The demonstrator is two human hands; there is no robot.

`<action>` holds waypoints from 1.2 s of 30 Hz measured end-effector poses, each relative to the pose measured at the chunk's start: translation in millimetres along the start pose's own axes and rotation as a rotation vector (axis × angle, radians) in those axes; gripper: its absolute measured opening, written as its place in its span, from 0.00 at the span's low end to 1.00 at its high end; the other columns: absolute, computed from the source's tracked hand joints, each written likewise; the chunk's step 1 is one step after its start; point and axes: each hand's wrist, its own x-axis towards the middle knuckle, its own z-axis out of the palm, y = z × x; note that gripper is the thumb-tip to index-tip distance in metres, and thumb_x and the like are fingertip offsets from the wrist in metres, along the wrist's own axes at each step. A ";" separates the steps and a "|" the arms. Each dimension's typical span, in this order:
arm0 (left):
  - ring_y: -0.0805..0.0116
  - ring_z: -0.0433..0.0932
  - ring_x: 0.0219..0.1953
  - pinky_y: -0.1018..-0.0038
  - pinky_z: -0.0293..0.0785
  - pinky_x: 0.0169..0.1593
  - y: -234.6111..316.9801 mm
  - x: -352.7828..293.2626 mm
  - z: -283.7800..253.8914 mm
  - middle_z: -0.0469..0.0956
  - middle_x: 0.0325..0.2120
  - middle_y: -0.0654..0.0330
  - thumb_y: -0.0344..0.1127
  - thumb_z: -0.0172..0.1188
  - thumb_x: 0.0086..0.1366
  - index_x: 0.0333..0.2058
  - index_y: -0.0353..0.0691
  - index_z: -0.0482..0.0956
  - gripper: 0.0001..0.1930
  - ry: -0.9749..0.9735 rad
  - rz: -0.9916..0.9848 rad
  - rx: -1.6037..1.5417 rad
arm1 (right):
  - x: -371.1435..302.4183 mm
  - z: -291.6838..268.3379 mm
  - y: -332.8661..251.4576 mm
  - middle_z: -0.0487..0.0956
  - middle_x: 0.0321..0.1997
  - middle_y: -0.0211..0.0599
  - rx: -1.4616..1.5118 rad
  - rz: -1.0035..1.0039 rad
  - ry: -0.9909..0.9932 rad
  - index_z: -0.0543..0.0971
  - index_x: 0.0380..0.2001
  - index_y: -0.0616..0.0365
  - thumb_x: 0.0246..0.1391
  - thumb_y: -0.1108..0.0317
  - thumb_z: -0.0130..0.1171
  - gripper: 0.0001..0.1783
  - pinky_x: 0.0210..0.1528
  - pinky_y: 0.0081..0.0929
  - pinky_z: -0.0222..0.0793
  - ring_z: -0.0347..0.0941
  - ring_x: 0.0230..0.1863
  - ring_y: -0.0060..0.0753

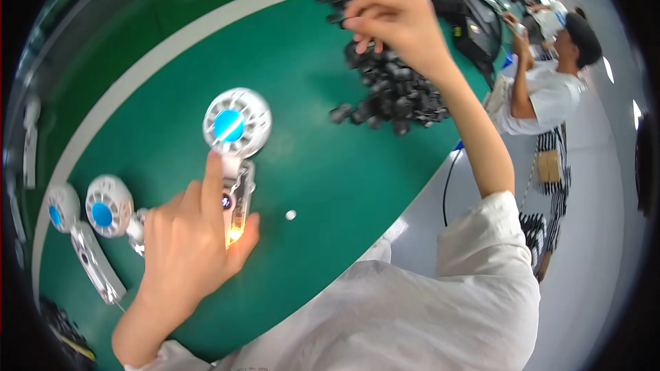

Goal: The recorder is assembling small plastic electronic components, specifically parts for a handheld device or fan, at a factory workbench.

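A white handheld fan [255, 122] with a blue centre disc lies on the green table, its clear-sided handle partly under my left hand [184, 237]. My left index finger stretches along the handle to the fan head and the thumb lies at the other side, near an orange glow. Over the far part of the table, my right hand [392, 22] is raised with its fingers curled and pinched. Whatever is between those fingertips is too small and blurred to name. Below it spreads a pile of small black parts [402, 89].
Two more white fans lie at the left, one [110, 189] beside my hand and another [64, 191] farther out. A small white round piece [291, 215] sits near the table edge. Black bags [474, 34] lie at the far right; a co-worker [550, 89] sits beyond.
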 end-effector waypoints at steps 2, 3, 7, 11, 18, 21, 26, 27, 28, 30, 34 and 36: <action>0.59 0.76 0.18 0.64 0.70 0.19 3.3 1.2 -2.7 0.75 0.22 0.55 0.42 0.74 0.51 0.59 0.22 0.72 0.41 -0.013 -0.021 0.017 | -17.7 16.0 -13.4 0.85 0.31 0.38 0.188 -0.014 -0.034 0.84 0.38 0.67 0.58 0.76 0.64 0.06 0.32 0.23 0.77 0.85 0.31 0.30; 0.61 0.76 0.18 0.65 0.69 0.18 3.4 0.7 -3.7 0.75 0.21 0.56 0.42 0.75 0.50 0.59 0.23 0.72 0.40 -0.019 -0.019 0.022 | -27.6 23.1 -20.7 0.85 0.33 0.41 0.255 -0.067 -0.020 0.83 0.40 0.69 0.57 0.78 0.64 0.08 0.34 0.25 0.79 0.86 0.33 0.34; 0.55 0.80 0.24 0.62 0.72 0.25 5.2 -4.9 -9.6 0.80 0.29 0.52 0.38 0.74 0.49 0.63 0.27 0.69 0.43 -0.110 -0.095 0.006 | -50.7 43.3 -41.9 0.85 0.37 0.47 0.031 -0.427 0.021 0.81 0.42 0.71 0.53 0.84 0.64 0.12 0.37 0.32 0.83 0.87 0.36 0.45; 0.57 0.79 0.24 0.64 0.71 0.24 5.2 -7.3 -9.5 0.79 0.28 0.54 0.38 0.75 0.48 0.64 0.28 0.68 0.44 -0.090 -0.098 -0.014 | -51.2 51.0 -53.1 0.84 0.38 0.49 -0.221 -0.919 0.025 0.78 0.41 0.70 0.46 0.86 0.66 0.16 0.39 0.38 0.85 0.85 0.36 0.53; 0.58 0.78 0.23 0.65 0.71 0.24 5.6 -11.4 -11.2 0.78 0.27 0.54 0.38 0.74 0.48 0.64 0.29 0.68 0.44 -0.084 -0.103 -0.005 | -67.6 69.1 -59.3 0.83 0.39 0.50 -0.248 -1.193 0.149 0.77 0.37 0.69 0.41 0.85 0.69 0.17 0.37 0.42 0.84 0.82 0.33 0.53; 0.58 0.78 0.23 0.65 0.71 0.24 6.5 -11.4 -12.3 0.78 0.27 0.55 0.39 0.74 0.48 0.64 0.29 0.68 0.44 -0.083 -0.102 0.001 | -67.7 69.8 -64.0 0.83 0.39 0.47 -0.300 -1.128 0.073 0.79 0.39 0.67 0.40 0.85 0.71 0.19 0.35 0.38 0.83 0.81 0.32 0.50; 0.58 0.78 0.23 0.65 0.71 0.24 8.8 -9.1 -12.6 0.78 0.28 0.55 0.39 0.74 0.49 0.63 0.29 0.69 0.43 -0.070 -0.098 -0.012 | -61.9 87.3 -61.1 0.82 0.40 0.41 -0.178 -0.778 0.088 0.83 0.39 0.62 0.39 0.83 0.74 0.19 0.31 0.28 0.77 0.81 0.32 0.41; 0.58 0.79 0.23 0.65 0.72 0.24 9.4 -9.0 -12.6 0.78 0.28 0.55 0.39 0.74 0.49 0.63 0.29 0.69 0.43 -0.065 -0.099 -0.019 | -60.5 88.6 -62.3 0.81 0.40 0.40 -0.169 -0.726 0.040 0.84 0.38 0.61 0.39 0.82 0.75 0.19 0.29 0.25 0.74 0.80 0.31 0.37; 0.58 0.79 0.23 0.65 0.72 0.24 10.1 -8.7 -13.3 0.78 0.28 0.55 0.39 0.74 0.49 0.63 0.29 0.69 0.43 -0.069 -0.105 -0.016 | -59.5 90.2 -63.8 0.81 0.40 0.39 -0.159 -0.678 -0.006 0.85 0.37 0.60 0.38 0.81 0.76 0.19 0.28 0.22 0.72 0.79 0.30 0.33; 0.58 0.79 0.23 0.65 0.72 0.24 11.5 -8.2 -14.2 0.78 0.28 0.55 0.39 0.74 0.49 0.63 0.29 0.70 0.42 -0.066 -0.100 -0.019 | -59.5 94.7 -66.7 0.81 0.40 0.39 -0.152 -0.666 0.000 0.85 0.36 0.60 0.38 0.81 0.77 0.17 0.27 0.21 0.70 0.78 0.30 0.31; 0.58 0.79 0.24 0.65 0.73 0.24 11.9 -8.1 -15.7 0.79 0.28 0.55 0.39 0.74 0.50 0.62 0.29 0.71 0.41 -0.081 -0.094 0.002 | -59.7 104.9 -66.6 0.80 0.41 0.38 -0.167 -0.643 0.033 0.86 0.32 0.60 0.39 0.80 0.77 0.14 0.25 0.17 0.66 0.74 0.28 0.24; 0.58 0.80 0.24 0.65 0.73 0.25 12.1 -8.1 -14.6 0.80 0.29 0.55 0.39 0.74 0.50 0.62 0.29 0.71 0.41 -0.090 -0.091 0.012 | -60.2 109.1 -63.3 0.80 0.41 0.37 -0.197 -0.650 0.072 0.86 0.32 0.60 0.40 0.79 0.77 0.13 0.24 0.16 0.63 0.73 0.28 0.21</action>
